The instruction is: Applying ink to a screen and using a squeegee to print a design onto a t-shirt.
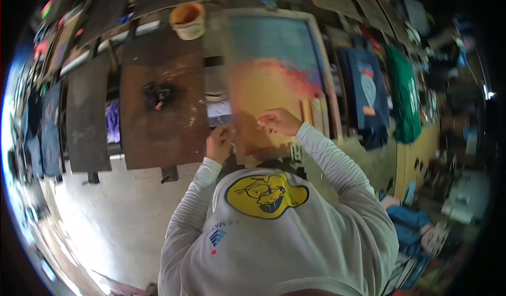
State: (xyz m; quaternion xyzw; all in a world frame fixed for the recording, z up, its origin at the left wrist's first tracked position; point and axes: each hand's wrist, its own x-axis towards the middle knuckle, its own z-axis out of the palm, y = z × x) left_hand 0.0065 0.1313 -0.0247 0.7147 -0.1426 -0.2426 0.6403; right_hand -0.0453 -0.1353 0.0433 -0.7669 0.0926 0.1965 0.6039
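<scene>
A framed printing screen (276,43) lies in front of me, its mesh stained blue-grey at the far end, red across the middle and amber nearer me. Over its near amber part is my right hand (279,122), fingers curled and pinched together. My left hand (220,142) is beside the screen's near left edge, its fingertips also drawn together. Both hands are slightly blurred, and whatever they may hold is too small to make out. Under the left hand's far side, pale cloth (218,106) shows in the gap between the screen and a brown board (158,132).
A crumpled dark rag (159,94) lies on the brown board. An orange-stained bucket (188,22) stands at its far end, and a small blue container (269,1) beyond the screen. To the right are a dark printed garment (363,85) and a green plastic-looking bundle (404,95).
</scene>
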